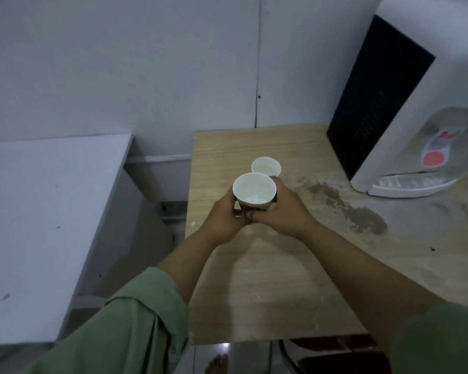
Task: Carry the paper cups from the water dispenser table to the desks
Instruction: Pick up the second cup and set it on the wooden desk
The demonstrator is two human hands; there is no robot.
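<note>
A white paper cup point(254, 191) with a dark printed band is held upright above the wooden table point(268, 279). My left hand point(222, 220) wraps its left side and my right hand point(284, 211) wraps its right side, thumbs meeting at the front. A second white paper cup point(266, 166) stands on the table just behind the held one. Whether my right fingertips touch that second cup is hidden.
A white water dispenser point(416, 117) with red and blue taps stands at the table's right back, with a drip tray point(411, 183). Dark stains point(360, 211) mark the tabletop. A white desk point(38, 225) stands to the left across a gap. A grey wall is behind.
</note>
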